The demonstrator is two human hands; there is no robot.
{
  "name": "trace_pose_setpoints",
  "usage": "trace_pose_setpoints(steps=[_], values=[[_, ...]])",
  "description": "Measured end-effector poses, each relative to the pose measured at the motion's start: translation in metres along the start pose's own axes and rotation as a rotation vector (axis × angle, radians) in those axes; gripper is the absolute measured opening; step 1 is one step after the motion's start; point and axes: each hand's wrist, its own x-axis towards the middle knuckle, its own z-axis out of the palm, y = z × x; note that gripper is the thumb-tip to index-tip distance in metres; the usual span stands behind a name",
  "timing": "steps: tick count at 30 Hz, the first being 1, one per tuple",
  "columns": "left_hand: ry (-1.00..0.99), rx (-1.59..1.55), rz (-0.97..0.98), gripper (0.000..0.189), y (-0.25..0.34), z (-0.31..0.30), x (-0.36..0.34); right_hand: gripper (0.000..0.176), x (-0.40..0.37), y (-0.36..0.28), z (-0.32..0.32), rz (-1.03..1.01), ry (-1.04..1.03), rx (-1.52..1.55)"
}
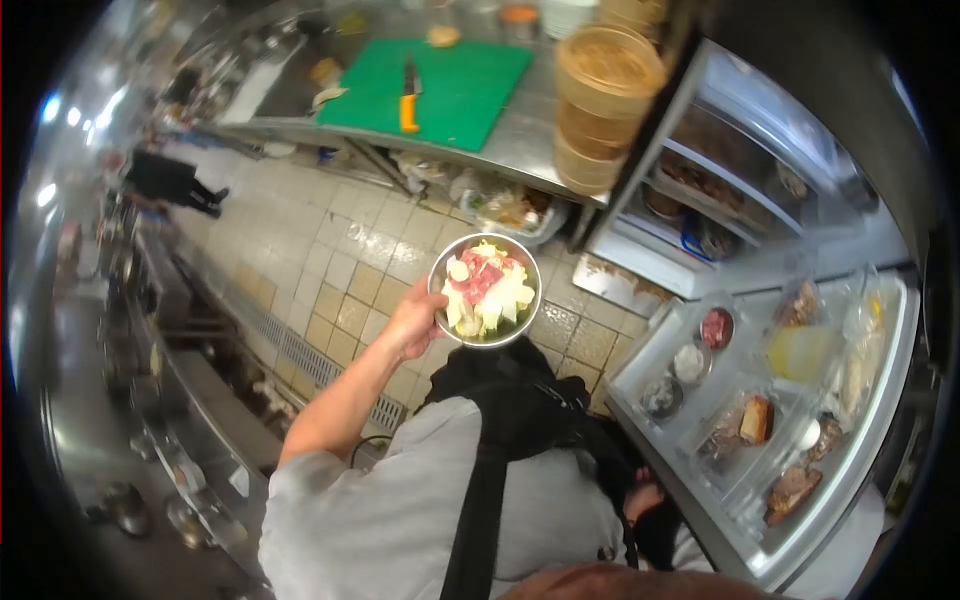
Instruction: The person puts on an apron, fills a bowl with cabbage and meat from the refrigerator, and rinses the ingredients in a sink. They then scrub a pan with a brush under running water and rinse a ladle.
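Observation:
My left hand (414,320) grips the left rim of a round metal bowl (533,266), held in front of my body above the floor. In the bowl lie pink raw meat slices (480,283), with white chunks and pale yellow-green leafy vegetable pieces (506,297) around them. A partly visible hand (645,497), which looks like my right hand, is low beside the open fridge door (655,452). Its fingers are mostly hidden, and I cannot make out whether it holds anything.
A green cutting board (450,85) with an orange-handled knife (409,105) lies on the metal counter. Stacked bamboo steamers (600,110) stand by the open fridge (760,150). Containers and bagged food fill the door shelf. A person (165,180) stands far left on the tiled floor.

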Motion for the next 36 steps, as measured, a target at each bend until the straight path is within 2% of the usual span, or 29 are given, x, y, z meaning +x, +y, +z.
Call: trace_pose_setpoints(steps=[3,5,6,9,10,12,13,15,16,18,19,20,21,22,24,26,27,28,30,31,33,34,36], values=[[0.057,-0.179,0.003,0.051,-0.004,-0.041,-0.022,0.039,-0.022,-0.029,0.018,-0.171,-0.048,-0.305],[0.071,-0.234,0.016,0.046,-0.007,-0.07,-0.034,0.046,-0.083,-0.055,0.053,-0.07,-0.005,0.026],[-0.041,-0.259,-0.029,0.045,-0.02,-0.104,0.033,0.049,-0.104,-0.046,0.054,-0.044,0.043,0.046],[-0.04,-0.35,-0.034,0.045,-0.006,-0.18,0.016,0.035,-0.11,-0.006,0.061,-0.161,0.061,-0.072],[-0.026,-0.365,-0.011,0.045,-0.003,-0.218,0.012,0.032,-0.094,-0.002,0.055,-0.035,0.106,-0.165],[-0.003,-0.403,-0.022,0.047,0.01,-0.294,0.008,0.029,-0.168,0.01,0.108,-0.149,-0.182,-0.052],[-0.018,-0.392,-0.036,0.047,0.026,-0.316,0.024,0.027,-0.187,0.002,0.142,-0.021,0.04,-0.032],[-0.031,-0.458,-0.016,0.049,0.052,-0.375,0.016,0.036,-0.292,-0.009,0.241,-0.195,0.113,-0.076],[-0.011,-0.47,-0.007,0.049,0.067,-0.396,0.014,0.036,-0.297,-0.009,0.266,-0.194,0.091,-0.088],[0.026,-0.535,0.029,0.048,0.093,-0.423,0.013,0.046,-0.302,-0.012,0.304,-0.018,-0.096,-0.067],[0.044,-0.564,0.045,0.047,0.101,-0.427,0.016,0.052,-0.328,-0.016,0.343,-0.01,-0.216,-0.203],[0.059,-0.528,0.015,0.047,0.102,-0.376,0.057,0.048,-0.294,-0.013,0.378,-0.03,-0.312,-0.287],[0.093,-0.532,0.018,0.046,0.113,-0.382,0.063,0.048,-0.299,-0.003,0.406,-0.051,-0.53,-0.439],[0.126,-0.533,0.024,0.046,0.126,-0.391,0.07,0.048,-0.328,-0.001,0.45,-0.03,-0.628,-0.554],[0.137,-0.531,0.069,0.046,0.148,-0.408,0.082,0.047,-0.341,0.024,0.515,-0.1,-0.903,-0.718],[0.127,-0.521,0.086,0.046,0.168,-0.42,0.091,0.04,-0.347,0.047,0.575,-0.235,-1.066,-0.812],[0.219,-0.53,0.104,0.047,0.18,-0.42,0.097,0.037,-0.353,0.05,0.603,-0.351,-1.143,-0.846],[0.304,-0.536,0.106,0.047,0.186,-0.423,0.105,0.035,-0.364,0.048,0.633,-0.46,-1.203,-0.893],[0.238,-0.508,0.23,0.047,0.175,-0.456,0.137,0.033,-0.404,0.028,0.694,-0.528,-1.262,-0.96],[0.211,-0.498,0.194,0.047,0.187,-0.458,0.141,0.033,-0.404,0.029,0.718,-0.528,-1.268,-0.924],[0.305,-0.55,0.25,0.048,0.229,-0.459,0.144,0.032,-0.406,0.028,0.769,-0.541,-1.296,-0.877],[0.291,-0.54,0.237,0.048,0.239,-0.46,0.15,0.031,-0.405,0.022,0.793,-0.556,-1.314,-0.869],[0.379,-0.607,0.324,0.05,0.258,-0.47,0.161,0.031,-0.414,0.017,0.847,-0.614,-1.298,-0.854]])
